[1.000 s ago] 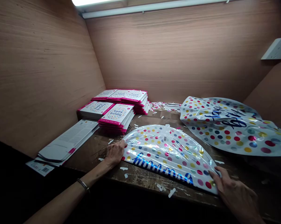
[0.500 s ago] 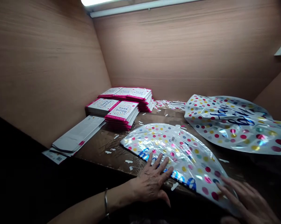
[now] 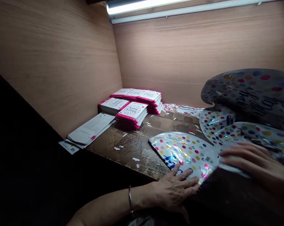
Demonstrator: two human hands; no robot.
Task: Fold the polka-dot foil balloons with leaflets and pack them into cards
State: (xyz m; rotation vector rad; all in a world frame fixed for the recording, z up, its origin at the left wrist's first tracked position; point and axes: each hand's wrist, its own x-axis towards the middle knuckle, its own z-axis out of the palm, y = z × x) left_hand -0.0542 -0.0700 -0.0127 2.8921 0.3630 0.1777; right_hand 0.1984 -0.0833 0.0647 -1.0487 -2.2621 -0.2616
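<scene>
My left hand point(image 3: 175, 191) lies flat with its fingers spread on the near edge of a folded polka-dot foil balloon point(image 3: 184, 153), which has blue script on it. A bracelet circles that wrist. My right hand point(image 3: 252, 160) rests on the shiny foil further right, its fingers nearly together. A second foil balloon point(image 3: 250, 94) with dark script rises at the right, curling up above the first. Its lower part is hidden behind folds of foil, so I cannot tell where one balloon ends.
Stacks of pink-edged birthday card packs point(image 3: 132, 113) stand at the back of the worn wooden bench point(image 3: 132, 153). A pile of flat white sheets point(image 3: 90, 130) lies at left. White paper scraps point(image 3: 182, 108) litter the back, between plywood walls point(image 3: 179, 62).
The camera has turned left, shifting everything right. The second balloon now stands raised over the first instead of lying flat. My right hand has moved up onto the foil.
</scene>
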